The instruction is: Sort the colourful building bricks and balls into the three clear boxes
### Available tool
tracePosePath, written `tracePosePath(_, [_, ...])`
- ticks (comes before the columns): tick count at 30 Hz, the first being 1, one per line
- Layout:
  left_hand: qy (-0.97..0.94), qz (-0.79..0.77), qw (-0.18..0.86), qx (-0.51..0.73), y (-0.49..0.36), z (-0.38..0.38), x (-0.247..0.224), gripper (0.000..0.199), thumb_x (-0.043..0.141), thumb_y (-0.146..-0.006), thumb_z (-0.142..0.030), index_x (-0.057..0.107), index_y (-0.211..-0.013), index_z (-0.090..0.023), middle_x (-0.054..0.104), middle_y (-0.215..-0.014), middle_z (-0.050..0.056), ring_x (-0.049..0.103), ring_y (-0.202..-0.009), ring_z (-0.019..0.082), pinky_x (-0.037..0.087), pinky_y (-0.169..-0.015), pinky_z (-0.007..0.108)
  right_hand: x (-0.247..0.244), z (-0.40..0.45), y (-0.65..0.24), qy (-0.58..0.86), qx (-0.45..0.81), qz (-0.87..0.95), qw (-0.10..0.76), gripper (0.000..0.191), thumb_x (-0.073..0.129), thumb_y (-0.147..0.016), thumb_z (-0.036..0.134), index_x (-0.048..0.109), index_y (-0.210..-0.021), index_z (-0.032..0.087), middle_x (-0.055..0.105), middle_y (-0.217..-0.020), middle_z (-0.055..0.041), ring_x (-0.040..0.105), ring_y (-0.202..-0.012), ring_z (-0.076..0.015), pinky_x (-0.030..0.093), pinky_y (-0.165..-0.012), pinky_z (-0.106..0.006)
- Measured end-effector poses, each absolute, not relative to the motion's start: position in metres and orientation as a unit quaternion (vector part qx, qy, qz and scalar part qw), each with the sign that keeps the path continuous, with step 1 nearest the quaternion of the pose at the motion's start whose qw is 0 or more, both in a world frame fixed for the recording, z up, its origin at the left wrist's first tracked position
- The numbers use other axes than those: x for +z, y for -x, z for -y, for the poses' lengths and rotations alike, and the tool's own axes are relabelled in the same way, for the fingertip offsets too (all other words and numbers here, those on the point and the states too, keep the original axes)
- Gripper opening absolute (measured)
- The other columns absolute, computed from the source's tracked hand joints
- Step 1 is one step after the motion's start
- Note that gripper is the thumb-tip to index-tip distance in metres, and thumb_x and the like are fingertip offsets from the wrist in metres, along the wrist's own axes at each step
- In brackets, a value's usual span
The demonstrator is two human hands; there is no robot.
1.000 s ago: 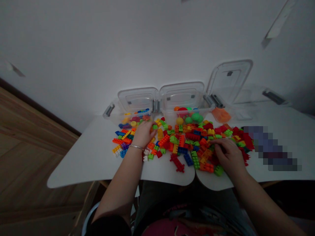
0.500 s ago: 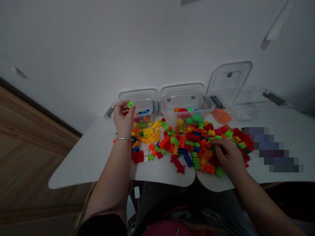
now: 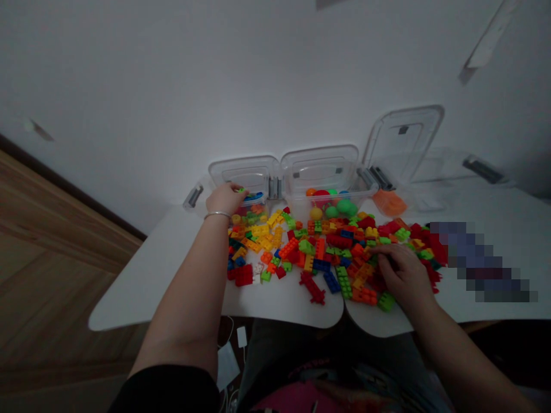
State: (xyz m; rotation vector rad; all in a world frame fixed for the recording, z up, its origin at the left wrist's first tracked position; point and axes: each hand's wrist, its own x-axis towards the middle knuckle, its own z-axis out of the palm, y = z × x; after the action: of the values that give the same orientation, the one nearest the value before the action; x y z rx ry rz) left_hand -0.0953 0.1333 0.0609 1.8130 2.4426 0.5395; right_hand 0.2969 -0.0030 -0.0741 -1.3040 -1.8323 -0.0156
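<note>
My left hand (image 3: 224, 198), with a thin bracelet at the wrist, is over the left clear bin (image 3: 252, 213), which has toy building bricks in it. Its fingers are closed on a small light-green toy brick (image 3: 241, 190), partly hidden by the hand. My right hand (image 3: 403, 268) rests on the right part of a heap of mixed bricks (image 3: 340, 241). Its index finger stretches out and touches orange bricks (image 3: 361, 272), with the thumb apart below it. The other fingers are partly hidden.
A middle clear bin (image 3: 297, 201) holds coloured balls (image 3: 344, 206). Open lids (image 3: 404, 137) stand behind the bins against the wall. An orange piece (image 3: 390, 202) lies by a third clear bin on the right. Two white tabletops (image 3: 275, 307) meet at a gap in front.
My left hand has come down and slightly right with the light-green brick, from above the left bin's edge to over its bricks. My right hand has stayed in place on the heap.
</note>
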Motion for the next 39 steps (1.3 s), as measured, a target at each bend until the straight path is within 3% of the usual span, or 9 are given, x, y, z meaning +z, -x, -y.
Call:
tracePosePath(6, [-0.593, -0.796, 0.025, 0.116, 0.091, -0.131, 0.066, 0.047, 0.048, -0.083, -0.061, 0.074, -0.103, -0.026, 0.074, -0.104, 0.009, 0.066, -0.099, 0.031, 0.049, -0.078, 0.038, -0.072, 0.004, -0.297, 0.525, 0.0, 0.733, 0.432, 0.018, 0.048, -0.088, 0.026, 0.066, -0.088, 0.023, 0.071, -0.084, -0.0051, 0.065, -0.082, -0.0229, 0.05, -0.077, -0.04])
tracePosePath(10, [-0.59, -0.795, -0.023, 0.138, 0.089, -0.129, 0.061, 0.049, 0.044, -0.086, -0.06, 0.073, -0.104, -0.026, 0.072, -0.106, 0.01, 0.065, -0.1, 0.031, 0.048, -0.08, 0.038, -0.074, 0.003, -0.297, 0.523, -0.002, 0.736, 0.43, 0.018, 0.048, -0.088, 0.026, 0.066, -0.088, 0.023, 0.071, -0.085, -0.0049, 0.064, -0.082, -0.0226, 0.049, -0.077, -0.039])
tracePosePath(13, [-0.599, -0.775, -0.063, 0.192, 0.092, -0.128, 0.055, 0.044, 0.044, -0.088, -0.054, 0.073, -0.101, -0.023, 0.071, -0.103, 0.011, 0.065, -0.095, 0.028, 0.047, -0.08, 0.037, -0.075, 0.003, -0.297, 0.523, -0.007, 0.735, 0.431, 0.018, 0.048, -0.088, 0.026, 0.066, -0.088, 0.023, 0.07, -0.084, -0.0045, 0.064, -0.082, -0.0223, 0.049, -0.077, -0.039])
tracePosePath(17, [-0.633, -0.68, -0.139, 0.341, 0.096, -0.122, 0.043, 0.031, 0.046, -0.087, -0.031, 0.072, -0.098, -0.019, 0.067, -0.092, 0.008, 0.062, -0.085, 0.021, 0.046, -0.084, 0.034, -0.074, 0.003, -0.297, 0.525, -0.007, 0.734, 0.43, 0.018, 0.048, -0.088, 0.027, 0.066, -0.088, 0.023, 0.07, -0.084, -0.0045, 0.064, -0.081, -0.0223, 0.049, -0.075, -0.038])
tracePosePath(20, [-0.638, -0.643, -0.192, 0.378, 0.087, -0.104, 0.035, 0.027, 0.047, -0.086, -0.024, 0.071, -0.095, -0.02, 0.063, -0.086, 0.008, 0.058, -0.088, 0.023, 0.043, -0.087, 0.038, -0.073, 0.003, -0.297, 0.526, -0.006, 0.735, 0.427, 0.018, 0.048, -0.088, 0.027, 0.065, -0.088, 0.024, 0.07, -0.083, -0.0045, 0.064, -0.081, -0.0225, 0.049, -0.074, -0.038])
tracePosePath(25, [-0.721, -0.615, -0.192, 0.256, 0.052, -0.063, 0.017, 0.023, 0.051, -0.089, -0.032, 0.071, -0.095, -0.025, 0.061, -0.087, 0.008, 0.055, -0.093, 0.027, 0.041, -0.087, 0.042, -0.073, 0.003, -0.297, 0.522, -0.006, 0.736, 0.431, 0.017, 0.049, -0.088, 0.027, 0.066, -0.088, 0.024, 0.07, -0.084, -0.0043, 0.064, -0.081, -0.0226, 0.05, -0.075, -0.039])
tracePosePath(29, [-0.754, -0.62, -0.152, 0.155, 0.032, -0.052, -0.001, 0.029, 0.058, -0.086, -0.041, 0.069, -0.107, -0.024, 0.061, -0.1, 0.011, 0.054, -0.097, 0.029, 0.043, -0.086, 0.044, -0.075, 0.003, -0.297, 0.532, -0.001, 0.732, 0.427, 0.018, 0.048, -0.088, 0.027, 0.066, -0.089, 0.024, 0.071, -0.087, -0.0045, 0.064, -0.084, -0.0232, 0.049, -0.078, -0.04])
tracePosePath(32, [-0.766, -0.614, -0.139, 0.131, 0.028, -0.052, -0.012, 0.036, 0.06, -0.084, -0.045, 0.068, -0.112, -0.023, 0.061, -0.106, 0.012, 0.053, -0.101, 0.031, 0.044, -0.089, 0.046, -0.074, 0.003, -0.297, 0.532, -0.004, 0.733, 0.424, 0.018, 0.048, -0.088, 0.027, 0.066, -0.089, 0.024, 0.071, -0.086, -0.0044, 0.064, -0.083, -0.023, 0.049, -0.077, -0.039])
tracePosePath(39, [-0.805, -0.569, -0.128, 0.111, 0.029, -0.052, -0.025, 0.032, 0.055, -0.089, -0.04, 0.068, -0.113, -0.024, 0.065, -0.104, 0.01, 0.053, -0.102, 0.03, 0.04, -0.097, 0.048, -0.073, 0.003, -0.296, 0.526, -0.003, 0.733, 0.431, 0.018, 0.049, -0.087, 0.027, 0.066, -0.088, 0.024, 0.07, -0.084, -0.0045, 0.064, -0.082, -0.023, 0.05, -0.077, -0.04])
